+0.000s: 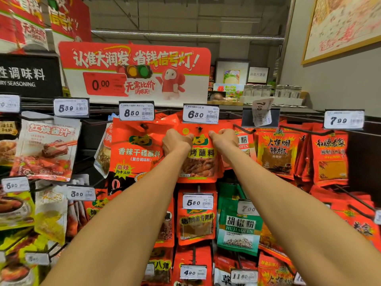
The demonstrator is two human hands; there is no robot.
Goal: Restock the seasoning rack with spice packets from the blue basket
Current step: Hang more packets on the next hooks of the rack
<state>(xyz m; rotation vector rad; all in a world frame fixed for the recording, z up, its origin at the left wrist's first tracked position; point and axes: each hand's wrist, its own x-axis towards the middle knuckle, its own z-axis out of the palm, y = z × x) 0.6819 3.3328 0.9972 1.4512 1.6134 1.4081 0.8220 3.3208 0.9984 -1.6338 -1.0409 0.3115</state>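
While both hands, left hand (177, 141) and right hand (223, 139), pinch the red spice packet (199, 159) at centre frame under the 6.30 tag (200, 113), its hole may miss the hook (199, 128) and tear.

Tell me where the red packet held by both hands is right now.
In the head view, the red packet hangs mid-frame on the top row under the 6.30 price tag, gripped between the left hand and right hand.
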